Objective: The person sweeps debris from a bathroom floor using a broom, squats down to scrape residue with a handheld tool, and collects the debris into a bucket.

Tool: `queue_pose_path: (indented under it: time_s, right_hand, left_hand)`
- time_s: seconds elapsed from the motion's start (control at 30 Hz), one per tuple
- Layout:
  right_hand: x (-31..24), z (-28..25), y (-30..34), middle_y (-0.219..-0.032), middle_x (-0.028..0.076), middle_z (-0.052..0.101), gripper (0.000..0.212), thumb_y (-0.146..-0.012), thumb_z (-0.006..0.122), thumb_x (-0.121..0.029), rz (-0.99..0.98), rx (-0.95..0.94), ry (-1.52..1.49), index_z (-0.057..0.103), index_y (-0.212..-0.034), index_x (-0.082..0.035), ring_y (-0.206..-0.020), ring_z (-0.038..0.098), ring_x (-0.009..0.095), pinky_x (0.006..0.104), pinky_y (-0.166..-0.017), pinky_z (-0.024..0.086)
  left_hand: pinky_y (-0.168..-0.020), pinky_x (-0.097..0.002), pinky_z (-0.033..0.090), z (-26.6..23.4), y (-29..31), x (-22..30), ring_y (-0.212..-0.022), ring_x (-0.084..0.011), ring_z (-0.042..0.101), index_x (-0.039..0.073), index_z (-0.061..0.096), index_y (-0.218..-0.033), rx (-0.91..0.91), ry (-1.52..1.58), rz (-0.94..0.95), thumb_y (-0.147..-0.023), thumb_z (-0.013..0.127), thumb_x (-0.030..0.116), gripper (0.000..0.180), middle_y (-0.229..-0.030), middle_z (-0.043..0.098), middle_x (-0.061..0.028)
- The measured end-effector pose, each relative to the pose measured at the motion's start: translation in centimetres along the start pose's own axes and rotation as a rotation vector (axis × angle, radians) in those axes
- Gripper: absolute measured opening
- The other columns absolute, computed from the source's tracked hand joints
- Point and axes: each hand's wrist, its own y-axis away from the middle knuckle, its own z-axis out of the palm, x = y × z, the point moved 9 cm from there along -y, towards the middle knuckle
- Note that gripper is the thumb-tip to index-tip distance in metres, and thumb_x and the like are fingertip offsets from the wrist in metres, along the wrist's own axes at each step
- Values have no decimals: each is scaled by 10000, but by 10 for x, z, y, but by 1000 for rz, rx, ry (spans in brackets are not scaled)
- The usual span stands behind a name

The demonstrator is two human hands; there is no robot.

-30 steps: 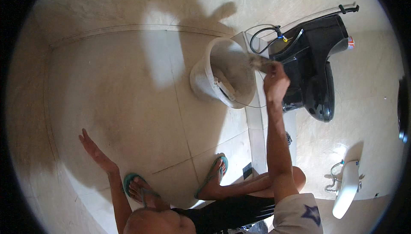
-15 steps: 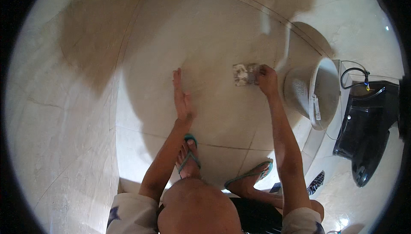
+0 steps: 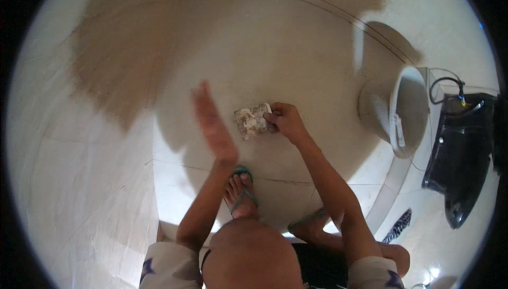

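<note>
My right hand (image 3: 287, 122) pinches the edge of a flat, squarish scraper (image 3: 253, 120) between thumb and fingers. Grey and worn, its face is smeared with lumpy whitish paste. It is over the beige tiled floor (image 3: 296, 61); whether it touches the tiles I cannot tell. To its left is my left hand (image 3: 210, 125), held edge-on with the fingers stretched out and somewhat blurred. Nothing shows in that hand, and a small gap separates it from the scraper.
A whitish bucket (image 3: 378, 112) lies tipped at the right, its mouth facing right. Beyond a low ledge (image 3: 392, 183) are a glossy black toilet (image 3: 459, 157), a black hose (image 3: 435, 92) and a patterned cloth (image 3: 398, 226). My sandalled foot (image 3: 242, 196) is just below my hands.
My right hand has carried the scraper left and slightly nearer to me, close to my left hand. My left hand has shifted a little left and tilted. The view has shifted slightly.
</note>
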Motion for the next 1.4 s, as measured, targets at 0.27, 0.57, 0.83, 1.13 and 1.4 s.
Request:
queue_pose_path:
  time_s: [0.27,0.57,0.83,1.13,1.4]
  right_hand:
    - [-58,-188,110,-914,111,647,272,-883,592,-152,-93,230,-610,548,-1081,29,-745,660,203,294,-570,552]
    - [-110,-386,274,-813,159,666,159,-884,571,-143,-359,1221,733,592,-991,-28,-711,667,313,373,-593,519]
    - [-135,-431,297,-818,195,657,152,-880,573,-125,-489,1438,1083,588,-966,0,-738,681,235,341,-653,511]
    - [-127,-447,361,-826,161,668,128,-879,579,-107,-323,1335,923,591,-969,-16,-753,675,214,333,-678,512]
    - [0,-497,481,-860,112,671,276,-897,597,-221,2,1658,761,611,-1047,10,-712,615,125,271,-611,509]
  left_hand:
    - [-1164,-369,39,-30,-37,40,-1430,-283,60,3,102,-1462,47,73,62,-904,390,444,768,-1523,108,-216]
    - [-1152,-407,72,-23,24,-35,-1418,-281,132,74,120,-1478,-26,-126,-174,-935,398,459,722,-1514,182,-186]
    - [-1066,-475,278,147,81,-108,-1275,-349,389,35,145,-1450,-852,-364,-984,-899,472,509,797,-1413,349,-226]
    - [-805,-512,544,371,97,-168,-1043,-370,580,30,257,-1378,-1079,-288,-1075,-873,575,441,724,-1252,469,-252]
    - [-603,-347,582,387,152,-133,-794,-224,658,-9,528,-1115,-1289,-471,-1218,-873,548,202,322,-999,621,-149]
